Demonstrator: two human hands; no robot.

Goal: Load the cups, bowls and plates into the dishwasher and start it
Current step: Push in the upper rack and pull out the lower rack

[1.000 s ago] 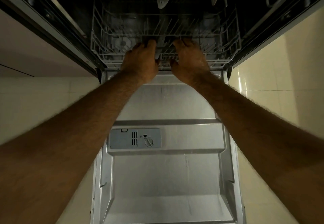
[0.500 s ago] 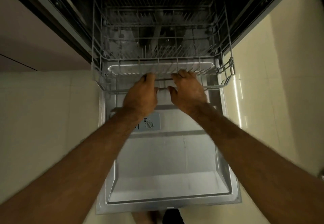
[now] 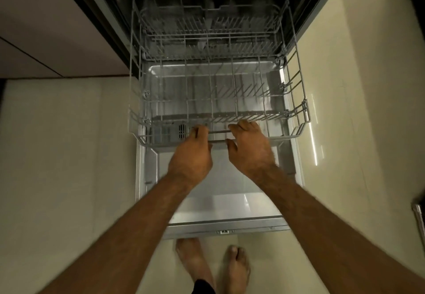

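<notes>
Single view: the camera sits on my head, above the open dishwasher [image 3: 310,6], and faces forward and steeply down. The wide lens bends lines near the frame edges. The rack [image 3: 218,142] fills the upper centre at close range, with the door [image 3: 220,178] beneath it. My forearms enter from both lower corners. My left hand [image 3: 192,153] and right hand [image 3: 250,148] sit mid-frame at the rack's front rail. My feet [image 3: 195,261] show at the bottom edge, with floor [image 3: 69,155] on both sides.
</notes>
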